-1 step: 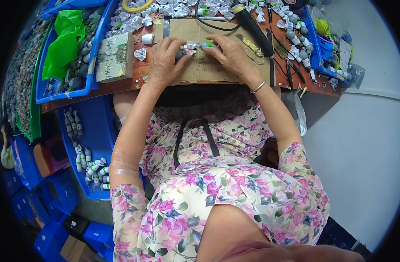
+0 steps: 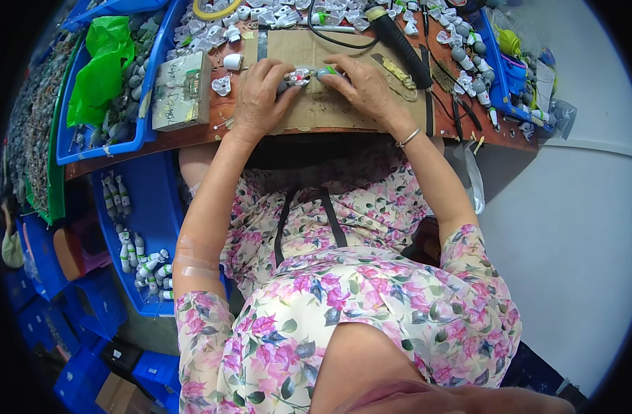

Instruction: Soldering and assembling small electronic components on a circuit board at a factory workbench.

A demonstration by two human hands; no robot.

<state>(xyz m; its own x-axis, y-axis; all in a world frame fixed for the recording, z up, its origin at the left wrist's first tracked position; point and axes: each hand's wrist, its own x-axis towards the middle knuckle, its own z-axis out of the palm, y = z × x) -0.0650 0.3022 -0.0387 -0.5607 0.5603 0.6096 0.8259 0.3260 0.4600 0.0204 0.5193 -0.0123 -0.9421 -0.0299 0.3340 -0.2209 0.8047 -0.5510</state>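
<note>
Shell [image 2: 300, 77], white, sits over cardboard [image 2: 305, 114], pinched by left hand [image 2: 262, 95]. Right hand [image 2: 365, 90] pinches grey-green piece [image 2: 323, 72] at its three o'clock; joined or apart, cannot tell. Black tool [image 2: 403, 52] toward two o'clock; box [image 2: 181, 90] at nine.

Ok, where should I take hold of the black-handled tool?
Probably around the middle of its thick black handle, from above with the right hand, the nearer one, once free. The handle lies slanted, its pale end pointing away from the person.
</note>
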